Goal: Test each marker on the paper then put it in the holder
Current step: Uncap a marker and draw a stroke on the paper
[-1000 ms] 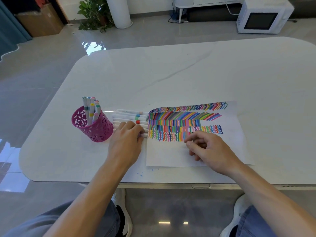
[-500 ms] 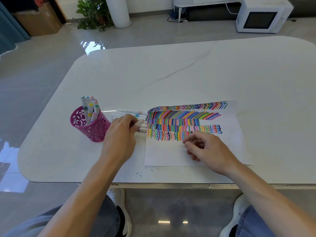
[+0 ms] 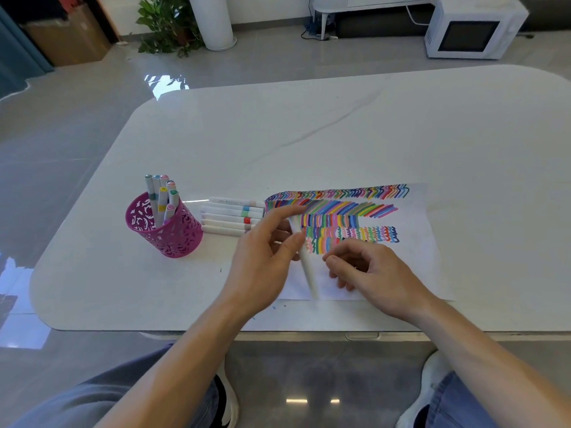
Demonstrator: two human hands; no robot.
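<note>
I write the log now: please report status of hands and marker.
Left hand shut on white marker, over paper. Right hand empty, fingers curled, beside it. Pink holder unobstructed.

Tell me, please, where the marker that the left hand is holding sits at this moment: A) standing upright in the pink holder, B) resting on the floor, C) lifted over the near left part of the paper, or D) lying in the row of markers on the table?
C: the left hand pinches a white marker, blurred, over the near left part of the paper, clear of the pink holder and the row of markers.
</note>
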